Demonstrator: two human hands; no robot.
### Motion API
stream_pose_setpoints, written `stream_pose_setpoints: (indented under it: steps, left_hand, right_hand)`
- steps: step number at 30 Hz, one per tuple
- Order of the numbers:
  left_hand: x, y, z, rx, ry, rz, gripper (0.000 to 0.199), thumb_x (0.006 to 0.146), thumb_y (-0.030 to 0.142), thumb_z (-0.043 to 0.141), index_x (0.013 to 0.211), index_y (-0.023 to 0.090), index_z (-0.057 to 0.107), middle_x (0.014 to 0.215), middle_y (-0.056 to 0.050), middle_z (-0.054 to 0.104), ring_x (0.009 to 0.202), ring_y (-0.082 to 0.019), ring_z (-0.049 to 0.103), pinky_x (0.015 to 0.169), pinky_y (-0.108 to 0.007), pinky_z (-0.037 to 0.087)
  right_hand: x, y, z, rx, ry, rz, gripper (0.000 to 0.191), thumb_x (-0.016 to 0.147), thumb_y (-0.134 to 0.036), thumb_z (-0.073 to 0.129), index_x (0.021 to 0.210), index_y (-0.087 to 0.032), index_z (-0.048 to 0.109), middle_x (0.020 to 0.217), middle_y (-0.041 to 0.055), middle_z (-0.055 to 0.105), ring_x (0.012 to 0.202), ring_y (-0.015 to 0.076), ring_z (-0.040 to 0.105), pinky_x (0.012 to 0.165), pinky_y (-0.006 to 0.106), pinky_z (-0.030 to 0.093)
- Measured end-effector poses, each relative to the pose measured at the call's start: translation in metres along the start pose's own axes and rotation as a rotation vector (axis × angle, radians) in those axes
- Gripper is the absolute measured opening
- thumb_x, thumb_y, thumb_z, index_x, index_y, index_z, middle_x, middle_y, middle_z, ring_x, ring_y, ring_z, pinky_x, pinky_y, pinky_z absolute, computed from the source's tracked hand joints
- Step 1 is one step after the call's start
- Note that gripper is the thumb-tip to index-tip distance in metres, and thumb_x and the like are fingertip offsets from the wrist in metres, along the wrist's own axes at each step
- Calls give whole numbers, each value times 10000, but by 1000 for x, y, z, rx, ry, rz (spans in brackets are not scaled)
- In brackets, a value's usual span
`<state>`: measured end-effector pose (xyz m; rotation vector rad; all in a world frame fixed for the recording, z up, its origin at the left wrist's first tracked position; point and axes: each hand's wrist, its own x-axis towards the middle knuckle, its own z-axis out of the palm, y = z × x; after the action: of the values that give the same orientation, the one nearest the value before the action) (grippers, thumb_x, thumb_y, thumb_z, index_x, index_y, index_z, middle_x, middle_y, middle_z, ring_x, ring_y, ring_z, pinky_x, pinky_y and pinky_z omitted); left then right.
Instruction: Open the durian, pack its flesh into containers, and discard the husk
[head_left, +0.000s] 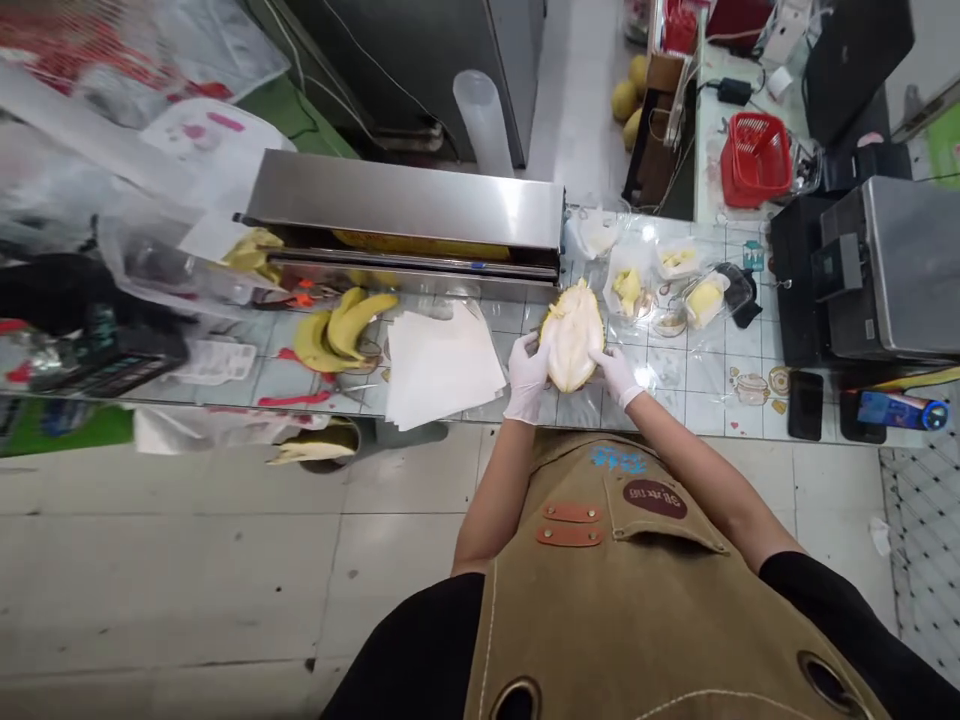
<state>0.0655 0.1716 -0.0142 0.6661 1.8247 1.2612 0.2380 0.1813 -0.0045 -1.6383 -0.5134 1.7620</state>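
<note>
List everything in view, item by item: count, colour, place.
fruit half, probably durian: one, pale yellow, between both hands
heat sealer: one, stainless steel, back of counter
paper sheets: one stack, white, left of hands
curved fruit pieces: two or more, yellow, left of paper
wrapped fruit packs: at least three, yellow in clear plastic, right of hands
phone: one, black, front right of counter
basket: one, red, far table
apron: one, tan, on torso
left hand: one, white glove, on fruit
right hand: one, white glove, on fruit
</note>
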Motion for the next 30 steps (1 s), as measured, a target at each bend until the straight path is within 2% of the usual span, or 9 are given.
stream_pose_setpoints:
  steps: [3,7,10,15,20,26,30]
  left_hand:
    - [0,-3,1,-26,-20,-87,298,887,199,787,1160,174,671,1229,-129,782,1170,-238,761,1109,-409,614]
    - [-5,-3,7,-24,0,-71,330,866,198,819,1156,178,662,1240,-123,768,1157,-226,754,1088,-374,610]
    - [-19,-4,12,-22,-5,-66,291,890,191,798,1146,178,660,1213,-122,772,1105,-221,760,1050,-371,622]
    - [-48,-9,17,47,-45,-157,313,867,188,824,1137,175,667,1182,-120,783,1083,-236,776,1057,-407,627]
    - [-63,-14,27,90,-64,-96,339,869,206,836,1168,188,678,1173,-108,794,1115,-239,782,1076,-401,623]
    - [-68,-23,29,103,-64,21,308,921,263,820,1188,197,682,1206,-113,794,1158,-234,782,1096,-381,610]
    - [-67,-31,26,116,-61,43,302,939,311,815,1188,201,685,1196,-111,796,1115,-223,787,1058,-365,621]
  right_hand:
    - [-2,5,0,54,35,6,469,734,-427,908,958,-275,525,945,-6,746,853,195,725,716,326,635]
    - [-4,7,-4,73,29,28,451,696,-423,909,939,-263,564,887,-23,738,819,181,716,702,295,619]
    - [-12,11,-14,56,85,35,372,720,-405,858,887,-261,559,806,-43,699,767,159,686,666,262,584]
    - [-35,21,-40,10,175,89,314,748,-387,811,867,-254,552,753,-35,684,695,164,656,605,278,555]
    - [-38,28,-56,-6,245,56,302,775,-396,775,828,-266,508,709,-62,606,698,146,601,604,257,525]
    - [-33,37,-59,-64,226,-65,365,782,-500,771,846,-271,495,777,-40,607,773,172,608,659,280,539]
    - [-30,42,-59,-75,232,-81,311,781,-452,770,854,-266,532,801,-30,619,817,180,611,680,265,533]
